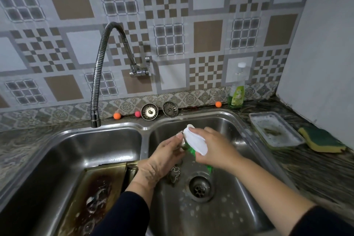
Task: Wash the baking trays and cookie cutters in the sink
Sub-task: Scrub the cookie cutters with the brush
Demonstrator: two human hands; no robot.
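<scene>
Stainless steel double sink point(226, 119) fills the view from above, set into a dark marbled stone worktop point(316, 166). Two arms in dark sleeves reach forward from the bottom edge and meet over the right basin. The left hand point(164, 156), wrist bent and back of the hand facing up, curls its fingers around a small metal cookie cutter point(183, 142), mostly hidden between the two hands. The right hand point(214, 147) comes in from the right and grips a dish brush with a white handle and green bristles point(195, 142), thumb on top, bristles pressed against the cutter. Both hands are clenched on what they hold.

Below the hands, a flower-shaped metal cookie cutter point(174, 174) lies on the floor of the right basin beside the round drain point(200, 188), among scattered soap suds. A stained, browned metal baking tray point(95, 193) leans in the left basin with foamy water on it. A second, grey baking tray covered in suds point(275, 130) sits on the worktop to the right of the sink, just beside a yellow and green sponge point(321, 140).

A flexible chrome tap point(99, 74) arches from the patterned tiled wall, its spout above the left basin's rim. Two metal sink strainers point(149, 111) lean against the wall behind the sink, and a clear bottle of green dish soap point(237, 90) stands at the back right.
</scene>
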